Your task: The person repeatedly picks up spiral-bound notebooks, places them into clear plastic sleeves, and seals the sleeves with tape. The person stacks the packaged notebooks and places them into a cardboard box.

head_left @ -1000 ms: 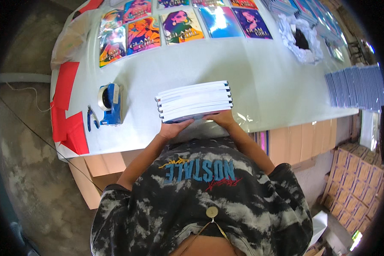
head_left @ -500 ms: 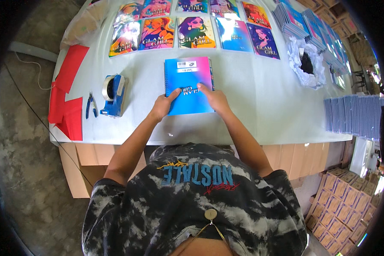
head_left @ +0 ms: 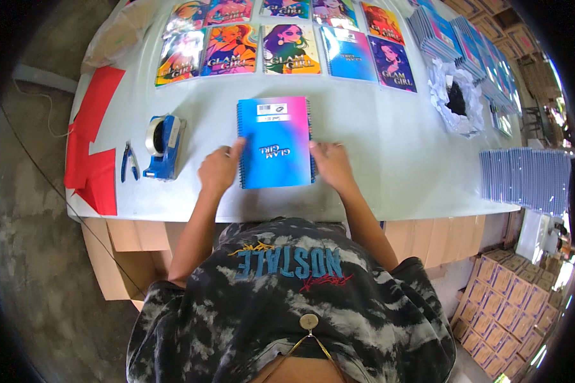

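The spiral-bound notebook stack (head_left: 275, 142) has a cover fading from pink at the top to bright blue below, with a white label. The plastic tape dispenser (head_left: 164, 147) is blue. A sheet of red paper (head_left: 96, 143) lies on the pale white table (head_left: 390, 159). The person's T-shirt (head_left: 287, 306) is black-and-grey tie-dye.

left hand (head_left: 218, 170) | right hand (head_left: 331, 165) | flank blue-pink notebook stack (head_left: 275, 142) | white table (head_left: 377, 147)

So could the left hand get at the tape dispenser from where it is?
Probably yes: the left hand rests at the notebook's left edge, and only bare table lies between it and the tape dispenser.
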{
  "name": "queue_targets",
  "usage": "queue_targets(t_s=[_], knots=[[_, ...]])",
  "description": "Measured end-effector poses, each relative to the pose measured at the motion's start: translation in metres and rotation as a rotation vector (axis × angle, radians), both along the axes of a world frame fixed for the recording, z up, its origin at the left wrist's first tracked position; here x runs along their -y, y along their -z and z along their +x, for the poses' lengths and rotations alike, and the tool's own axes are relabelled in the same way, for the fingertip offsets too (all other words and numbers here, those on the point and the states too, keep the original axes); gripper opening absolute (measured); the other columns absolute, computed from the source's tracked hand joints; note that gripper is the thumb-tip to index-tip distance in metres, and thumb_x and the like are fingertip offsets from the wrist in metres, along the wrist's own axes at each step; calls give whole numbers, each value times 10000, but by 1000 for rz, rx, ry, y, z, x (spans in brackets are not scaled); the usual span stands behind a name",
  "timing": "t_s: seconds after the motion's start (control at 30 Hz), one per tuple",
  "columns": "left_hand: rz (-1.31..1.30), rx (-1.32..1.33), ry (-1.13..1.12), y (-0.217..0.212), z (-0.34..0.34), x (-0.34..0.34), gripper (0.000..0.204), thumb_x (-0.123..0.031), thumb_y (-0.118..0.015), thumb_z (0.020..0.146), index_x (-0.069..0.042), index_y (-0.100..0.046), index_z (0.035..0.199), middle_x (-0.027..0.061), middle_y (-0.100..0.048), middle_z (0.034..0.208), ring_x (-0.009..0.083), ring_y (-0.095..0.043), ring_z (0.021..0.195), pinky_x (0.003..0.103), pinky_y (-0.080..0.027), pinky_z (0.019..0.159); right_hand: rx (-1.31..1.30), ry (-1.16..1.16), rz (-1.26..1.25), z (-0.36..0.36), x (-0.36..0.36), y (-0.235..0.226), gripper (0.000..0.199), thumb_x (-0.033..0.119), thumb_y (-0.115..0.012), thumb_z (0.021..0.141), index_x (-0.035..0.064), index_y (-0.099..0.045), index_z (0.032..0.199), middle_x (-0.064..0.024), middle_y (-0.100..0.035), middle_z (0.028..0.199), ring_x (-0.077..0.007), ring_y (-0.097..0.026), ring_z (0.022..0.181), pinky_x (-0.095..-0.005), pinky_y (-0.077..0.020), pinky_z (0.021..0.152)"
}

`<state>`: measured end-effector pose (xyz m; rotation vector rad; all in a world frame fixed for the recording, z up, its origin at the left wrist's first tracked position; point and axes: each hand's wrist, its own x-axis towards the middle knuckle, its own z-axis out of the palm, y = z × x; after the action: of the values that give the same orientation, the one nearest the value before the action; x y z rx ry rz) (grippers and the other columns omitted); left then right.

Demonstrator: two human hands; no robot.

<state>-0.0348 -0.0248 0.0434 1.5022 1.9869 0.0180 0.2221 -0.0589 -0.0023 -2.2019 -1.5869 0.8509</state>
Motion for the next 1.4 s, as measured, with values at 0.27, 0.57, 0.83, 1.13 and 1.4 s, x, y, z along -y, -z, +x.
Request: queue_targets(t_s=[0.27, 0.57, 0.83, 1.13, 1.4], knots=[[928, -479, -22, 74, -22, 15, 404, -320, -632, 826, -37, -598, 1111, 202, -514, 1200, 335, -485, 1096, 393, -403, 888, 472, 262, 484, 42, 29, 42, 344, 219, -658, 781, 137, -617, 1113, -117, -471, 1249, -319, -315, 1244, -493, -234, 1008], [180, 581, -285, 12, -51, -1, 322, -257, -664, 818, -6, -609, 1012, 64, -634, 816, 122, -586, 624, 242, -432, 556, 543, 511, 476, 61, 29, 36, 198, 115, -669, 757, 94, -628, 950, -120, -533, 1161, -309, -463, 1085, -442, -362, 893], [199, 603, -157, -11, -61, 18, 254, -242, -589, 871, -41, -627, 1023, 41, -621, 739, 96, -562, 608, 223, -397, 530, -433, 590, 555, 57, 29, -19, 468, 152, -736, 724, -2, -499, 1098, -150, -579, 1037, -229, -585, 839, -339, -470, 719], [222, 638, -138, -1, -60, 33, 263, -242, -558, 895, -30, -637, 1030, 38, -610, 735, 93, -548, 609, 221, -388, 533, -519, 543, 443, 106, 37, -1, 204, 132, -741, 723, -8, -670, 853, -45, -615, 731, -120, -529, 628, -253, -432, 607], [263, 679, -232, -5, -47, 35, 277, -254, -568, 897, -13, -639, 1013, 35, -579, 670, 78, -501, 499, 207, -360, 449, -358, 487, 377, 106, 34, -18, 205, 196, -679, 767, 12, -673, 858, -40, -637, 723, -125, -539, 638, -253, -424, 609]])
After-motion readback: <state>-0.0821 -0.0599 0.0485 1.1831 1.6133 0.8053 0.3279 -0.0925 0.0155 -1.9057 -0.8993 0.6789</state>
